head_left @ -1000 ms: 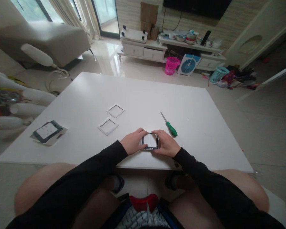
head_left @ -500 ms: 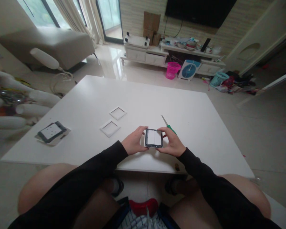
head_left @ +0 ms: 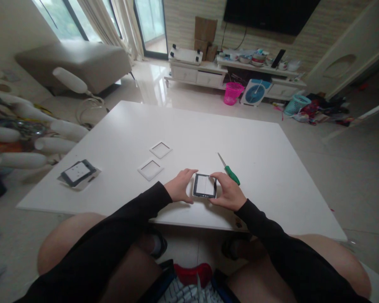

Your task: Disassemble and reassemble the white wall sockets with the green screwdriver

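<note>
My right hand (head_left: 229,191) grips a square wall switch (head_left: 204,185) by its right side, thumb below and fingers at the top edge. The switch has a white split rocker face with a dark border and is held just over the table's near part. My left hand (head_left: 179,187) is at the switch's left side, thumb and fingers spread apart, with a small gap between them and the switch. Right of the right hand lies a screwdriver (head_left: 232,174) with a green handle. Two white square cover frames (head_left: 155,153) lie flat beyond my left hand.
At the table's (head_left: 240,147) left end a white socket panel (head_left: 78,173) with a dark border lies on other flat pieces. A small dark object (head_left: 238,222) sits at the near edge. Beyond the table stand a pink basket (head_left: 230,97) and a blue fan (head_left: 255,91).
My left hand has loosened from the switch and its fingers have spread. The right hand keeps its grip, and more of the screwdriver's handle shows. The whole view has shifted slightly.
</note>
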Demonstrator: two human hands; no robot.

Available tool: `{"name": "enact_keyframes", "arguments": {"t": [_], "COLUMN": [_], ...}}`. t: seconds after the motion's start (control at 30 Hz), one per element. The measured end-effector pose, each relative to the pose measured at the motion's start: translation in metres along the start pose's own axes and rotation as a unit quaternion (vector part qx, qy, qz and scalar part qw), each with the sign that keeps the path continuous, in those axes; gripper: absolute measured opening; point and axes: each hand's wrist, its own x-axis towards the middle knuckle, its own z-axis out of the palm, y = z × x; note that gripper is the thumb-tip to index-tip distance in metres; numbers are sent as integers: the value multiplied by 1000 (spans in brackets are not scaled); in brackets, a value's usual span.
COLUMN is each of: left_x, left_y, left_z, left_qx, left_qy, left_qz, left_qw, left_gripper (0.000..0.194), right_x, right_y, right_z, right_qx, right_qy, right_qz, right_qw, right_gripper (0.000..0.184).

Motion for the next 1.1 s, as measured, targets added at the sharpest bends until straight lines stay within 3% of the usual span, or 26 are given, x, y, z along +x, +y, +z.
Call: {"name": "enact_keyframes", "arguments": {"t": [0.07,0.13,0.27,0.37,0.47,0.63,0.8,1.0,1.1], "left_x": [4,10,24,29,31,30,30,31,35], "left_y": [-17,-37,-71,-87,-94,-99,-100,-92,-80], "left_z": [-14,-33,-67,-79,-84,-92,-95,-91,-91], "left_qx": [42,119,230,241,240,235,207,238,216], "left_qy": [-11,29,140,140,127,112,122,145,155], "left_qz": [-36,-120,-299,-366,-371,-373,-377,-380,-333], "left_qw": [998,985,916,888,888,890,894,882,904], "left_gripper": [104,85,82,81,78,93,88,92,90], "right_x": [-1,-2,-2,-1,-1,-1,-4,0,2], "right_y": [4,8,14,15,15,21,27,23,21], "right_z": [4,8,14,15,14,18,23,11,3], "right_qx": [-13,-17,-21,-19,0,71,150,117,92], "right_qy": [-1,0,4,4,-8,-34,-40,-20,3], "right_qz": [25,53,79,81,83,81,81,58,55], "right_qw": [1000,998,997,997,997,994,985,991,994], "right_gripper": [68,69,69,69,70,77,86,84,77]}}
